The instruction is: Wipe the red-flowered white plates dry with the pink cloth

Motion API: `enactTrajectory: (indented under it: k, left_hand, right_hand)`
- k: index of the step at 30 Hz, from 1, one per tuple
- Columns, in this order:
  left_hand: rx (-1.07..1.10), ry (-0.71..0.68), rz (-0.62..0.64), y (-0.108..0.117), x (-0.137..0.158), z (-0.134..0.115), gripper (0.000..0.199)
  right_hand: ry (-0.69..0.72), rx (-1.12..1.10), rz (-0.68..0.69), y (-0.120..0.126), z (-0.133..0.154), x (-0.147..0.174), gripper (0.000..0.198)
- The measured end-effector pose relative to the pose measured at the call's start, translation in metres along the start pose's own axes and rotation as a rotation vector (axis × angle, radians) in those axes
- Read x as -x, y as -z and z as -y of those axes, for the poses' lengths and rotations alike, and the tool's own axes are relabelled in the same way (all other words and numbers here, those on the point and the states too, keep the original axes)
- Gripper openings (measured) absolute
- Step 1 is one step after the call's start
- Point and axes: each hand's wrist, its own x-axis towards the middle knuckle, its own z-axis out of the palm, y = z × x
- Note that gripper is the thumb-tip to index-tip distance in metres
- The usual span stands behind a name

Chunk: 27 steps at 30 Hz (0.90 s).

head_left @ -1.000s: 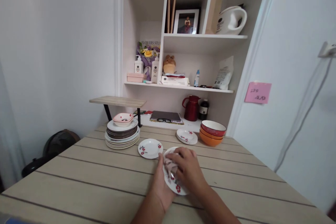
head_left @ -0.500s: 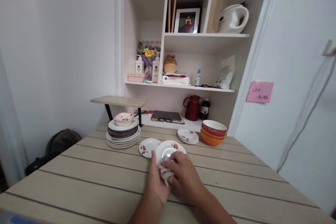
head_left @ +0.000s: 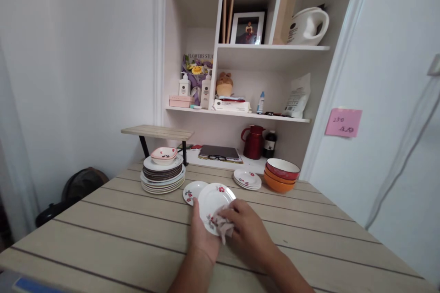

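Note:
A white plate with red flowers (head_left: 213, 198) is tilted up in my left hand (head_left: 203, 233), thumb along its left edge and palm beneath. My right hand (head_left: 250, 229) pinches a crumpled pale tissue (head_left: 223, 225) against the lower right of the plate's face. Just behind the held plate, another flowered plate (head_left: 189, 191) lies on the table, partly hidden by it. Farther back to the right sits a small stack of similar flowered plates (head_left: 246, 178).
On the left stands a tall plate stack (head_left: 162, 178) topped by a square bowl (head_left: 164, 155), beside a small raised shelf (head_left: 158, 132). Stacked bowls (head_left: 281, 175) stand at the right. Behind are a red jug (head_left: 253, 142), a dark bottle (head_left: 270, 143) and a laptop (head_left: 219, 151).
My right hand has slid the tissue right and slightly down across the plate, uncovering its middle. The held plate has shifted a little left and faces me more. The view has shifted slightly.

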Motion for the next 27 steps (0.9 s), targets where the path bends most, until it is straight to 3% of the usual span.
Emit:
enactTrajectory:
  k: [4, 8, 11, 14, 18, 23, 27]
  left_hand:
    - [-0.067, 0.14, 0.036, -0.005, 0.005, 0.011, 0.059]
    - [-0.062, 0.261, 0.181, -0.009, 0.006, 0.023, 0.057]
    - [-0.039, 0.264, 0.237, -0.008, 0.003, 0.022, 0.063]
    - [-0.014, 0.149, 0.18, -0.005, -0.001, 0.013, 0.063]
    - [0.016, 0.015, 0.094, 0.0, -0.003, 0.001, 0.06]
    - [-0.047, 0.134, 0.07, -0.004, 0.001, 0.011, 0.059]
    - [-0.054, 0.217, 0.132, -0.014, 0.008, 0.024, 0.059]
  right_hand:
    - [0.099, 0.033, 0.001, -0.004, 0.012, -0.004, 0.056]
    - [-0.022, 0.12, -0.137, 0.005, -0.01, -0.007, 0.055]
    - [-0.136, 0.179, -0.203, 0.012, -0.032, -0.006, 0.053]
    - [-0.148, 0.186, -0.185, 0.012, -0.038, -0.003, 0.051]
    - [-0.048, 0.132, -0.088, 0.002, -0.019, -0.002, 0.045]
    - [0.067, 0.095, -0.063, -0.005, 0.002, -0.003, 0.057]
    - [-0.039, 0.091, -0.171, 0.003, -0.009, -0.006, 0.063]
